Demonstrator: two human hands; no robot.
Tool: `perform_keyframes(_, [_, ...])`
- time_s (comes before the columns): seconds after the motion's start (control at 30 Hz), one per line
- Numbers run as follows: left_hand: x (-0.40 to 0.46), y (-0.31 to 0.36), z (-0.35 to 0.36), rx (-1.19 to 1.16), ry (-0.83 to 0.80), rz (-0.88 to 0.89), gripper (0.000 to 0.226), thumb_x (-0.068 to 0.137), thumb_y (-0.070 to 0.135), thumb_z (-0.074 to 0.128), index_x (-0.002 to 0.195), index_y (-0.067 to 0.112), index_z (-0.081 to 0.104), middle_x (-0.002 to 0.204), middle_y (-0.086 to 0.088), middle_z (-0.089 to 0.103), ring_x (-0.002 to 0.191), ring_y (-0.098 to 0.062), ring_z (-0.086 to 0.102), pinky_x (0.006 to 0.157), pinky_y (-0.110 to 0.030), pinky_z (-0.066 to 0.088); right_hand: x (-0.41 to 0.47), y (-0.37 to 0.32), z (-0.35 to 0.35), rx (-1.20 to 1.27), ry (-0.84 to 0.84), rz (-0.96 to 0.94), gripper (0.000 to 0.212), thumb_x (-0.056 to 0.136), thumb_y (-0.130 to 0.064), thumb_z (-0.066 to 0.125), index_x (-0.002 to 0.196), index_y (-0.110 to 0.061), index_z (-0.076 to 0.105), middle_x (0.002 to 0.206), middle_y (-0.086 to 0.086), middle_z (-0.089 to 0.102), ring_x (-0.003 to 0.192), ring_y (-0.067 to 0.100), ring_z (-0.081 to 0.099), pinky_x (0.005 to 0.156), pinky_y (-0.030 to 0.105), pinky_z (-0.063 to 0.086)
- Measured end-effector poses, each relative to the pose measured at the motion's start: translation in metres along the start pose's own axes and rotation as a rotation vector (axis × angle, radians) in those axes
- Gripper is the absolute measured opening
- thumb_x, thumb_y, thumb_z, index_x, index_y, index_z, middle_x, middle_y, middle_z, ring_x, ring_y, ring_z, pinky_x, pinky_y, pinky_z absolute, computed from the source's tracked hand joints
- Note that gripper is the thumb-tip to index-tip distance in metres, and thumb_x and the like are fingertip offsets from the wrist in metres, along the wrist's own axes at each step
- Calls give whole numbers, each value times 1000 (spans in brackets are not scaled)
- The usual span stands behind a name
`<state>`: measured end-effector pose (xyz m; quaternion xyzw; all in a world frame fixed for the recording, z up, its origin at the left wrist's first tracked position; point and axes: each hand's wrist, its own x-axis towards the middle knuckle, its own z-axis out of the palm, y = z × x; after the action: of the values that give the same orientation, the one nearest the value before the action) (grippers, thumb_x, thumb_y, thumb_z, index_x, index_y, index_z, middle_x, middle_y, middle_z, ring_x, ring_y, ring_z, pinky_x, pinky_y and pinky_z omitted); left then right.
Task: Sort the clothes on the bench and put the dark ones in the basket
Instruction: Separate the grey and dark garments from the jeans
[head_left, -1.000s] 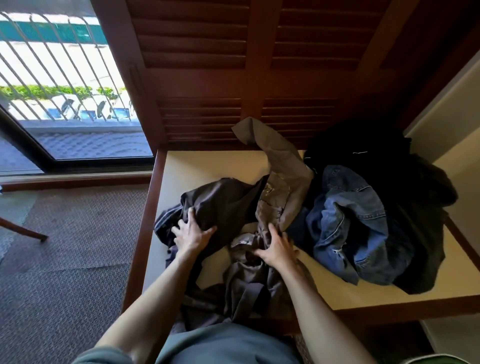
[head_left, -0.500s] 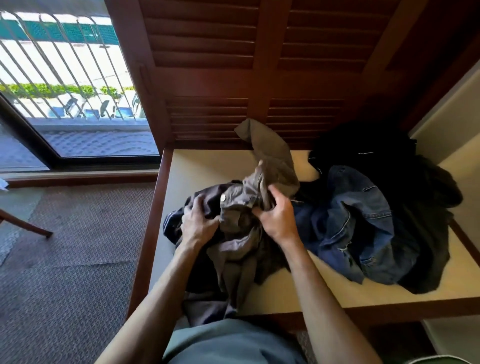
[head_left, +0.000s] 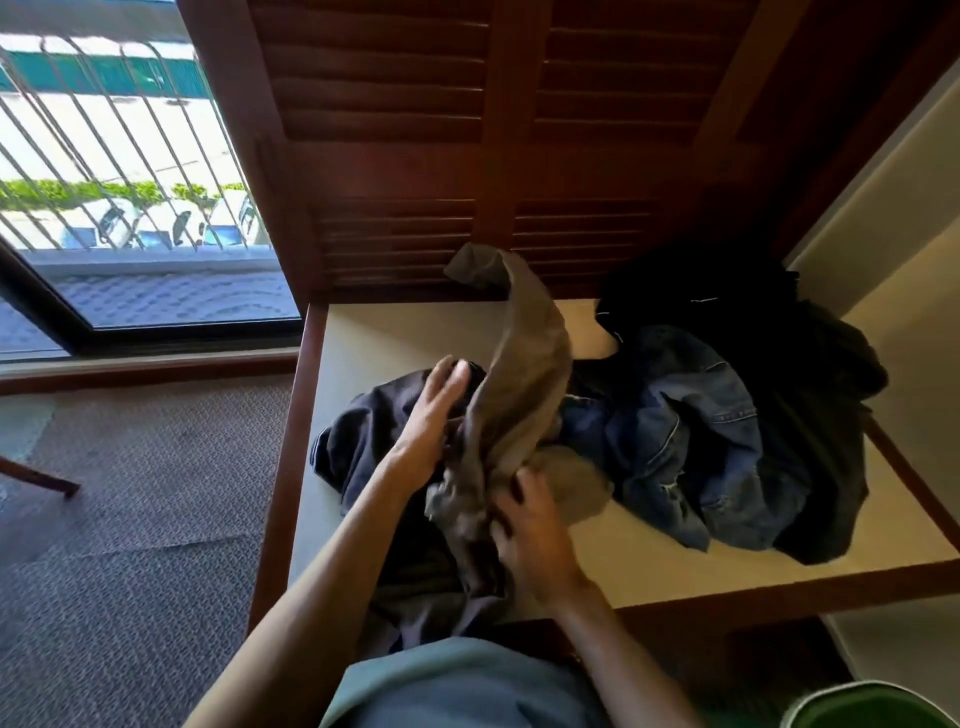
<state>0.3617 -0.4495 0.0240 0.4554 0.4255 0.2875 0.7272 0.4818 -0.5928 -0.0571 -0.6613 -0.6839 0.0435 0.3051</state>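
The right hand has its fingers curled into the lower bunched part of a grey-brown garment, gripping the cloth. The left hand is spread flat, fingers straight and loose, pressed against the left side of that same garment without closing on it. From between the two hands the grey-brown garment rises in a long strip whose far end leans on the louvered wooden doors. Under and left of the left hand lies a dark navy garment. Just right of the right hand's fingers sits crumpled blue denim, and beyond it a black garment. All lie on the cream-topped bench. A green basket rim shows below and right of the right wrist.
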Motion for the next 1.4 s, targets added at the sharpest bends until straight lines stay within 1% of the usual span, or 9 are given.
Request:
perform_keyframes(0.17, [10,-77,5,843,-91,74,39,82,31,77,120,34,72,119,7,73,112,-11,68,101,-35,52,-37,7,10,256,-143,234,18,76,-28,67,89,-21,76,113,1,62,107,16,56,95,25,46])
perform_keyframes(0.3, [-10,-98,4,1154,-34,106,51,84,47,66,133,46,53,139,10,59,133,-27,50,107,-44,42,-28,17,-6,374,260,677,15,81,-32,63,71,-20,65,95,1,62,96,23,60,82,25,41])
perform_keyframes(0.47, [-21,-94,11,1162,-101,-29,111,73,49,73,156,42,0,152,-1,47,130,-37,52,102,-55,45,-19,44,7,817,108,1353,97,51,-73,84,126,-20,53,127,1,57,109,24,61,94,45,56])
perform_keyframes(0.53, [-22,-91,27,1127,-186,-20,111,74,37,74,158,31,2,148,-8,50,127,-36,55,99,-51,49,-6,47,14,964,154,1366,112,45,-66,91,136,-20,46,128,3,60,109,28,65,90,49,58])
perform_keyframes(0.73, [-31,-70,63,863,-211,197,89,69,44,73,149,20,41,136,-8,61,123,-25,59,99,-35,50,35,72,-12,1032,249,1366,57,83,-20,79,132,1,57,127,23,64,92,27,64,73,34,50])
perform_keyframes(1.03, [-23,12,98,759,35,743,65,83,47,73,141,38,46,149,0,26,143,-26,31,114,-43,40,120,26,-153,675,720,510,58,76,-11,80,129,-9,56,123,10,65,109,18,66,92,29,54])
perform_keyframes(1.17, [-21,-20,63,840,32,429,84,78,61,74,147,40,32,152,-3,29,139,-26,39,108,-42,46,87,17,-124,372,600,374,61,87,-14,75,139,-5,46,139,9,53,126,14,53,106,22,43])
perform_keyframes(1.3, [-30,-96,13,1114,-129,-309,119,72,76,67,159,21,7,156,-22,30,141,-40,38,111,-43,39,4,28,-36,237,270,415,50,91,-21,68,136,-9,49,129,9,55,119,14,54,101,31,48])
perform_keyframes(1.4, [-38,-123,-12,1232,-152,-317,107,65,74,70,150,24,30,142,-13,47,131,-35,49,105,-43,45,-44,34,6,140,93,432,51,90,-33,60,136,-12,52,131,13,56,118,31,57,97,44,51])
